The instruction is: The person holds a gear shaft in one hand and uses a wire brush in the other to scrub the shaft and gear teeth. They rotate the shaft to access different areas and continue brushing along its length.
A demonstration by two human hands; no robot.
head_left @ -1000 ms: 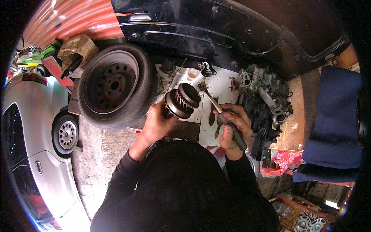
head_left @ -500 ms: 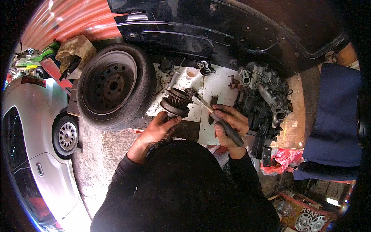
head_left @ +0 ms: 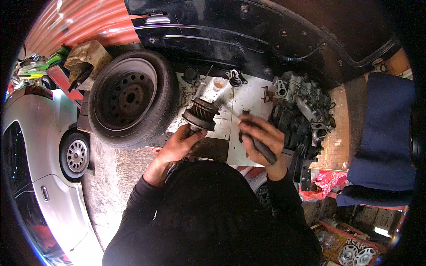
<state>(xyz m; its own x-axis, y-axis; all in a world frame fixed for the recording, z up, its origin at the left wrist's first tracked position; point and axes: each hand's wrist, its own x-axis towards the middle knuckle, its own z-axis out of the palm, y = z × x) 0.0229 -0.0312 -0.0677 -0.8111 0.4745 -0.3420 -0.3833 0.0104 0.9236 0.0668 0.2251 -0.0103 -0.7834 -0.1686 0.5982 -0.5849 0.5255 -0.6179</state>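
Note:
My left hand (head_left: 181, 144) is closed around the lower end of a greasy gear shaft (head_left: 200, 116), which stands nearly upright with its slanted-tooth gear and dark collar on top. In my right hand (head_left: 266, 138) is a brush with a dark handle (head_left: 266, 154) and a pale metal neck, gripped by the fingers and thumb. Its blurred dark head reaches the right side of the gear teeth; whether it touches them I cannot tell. Behind the gear, a small cup (head_left: 219, 84) holding brownish liquid sits on the stained white board (head_left: 250, 95).
Left of my hands leans a wheel with a tyre (head_left: 171, 102). An engine block (head_left: 306, 108) stands to the right. Dark metal fittings (head_left: 236, 78) lie at the back, before a black vehicle panel (head_left: 199, 42). A silver car (head_left: 57, 195) is parked far left.
The brush and my right hand are now smeared by motion, with the hand slightly lower and to the left. My left hand and the gear shaft have shifted very slightly left.

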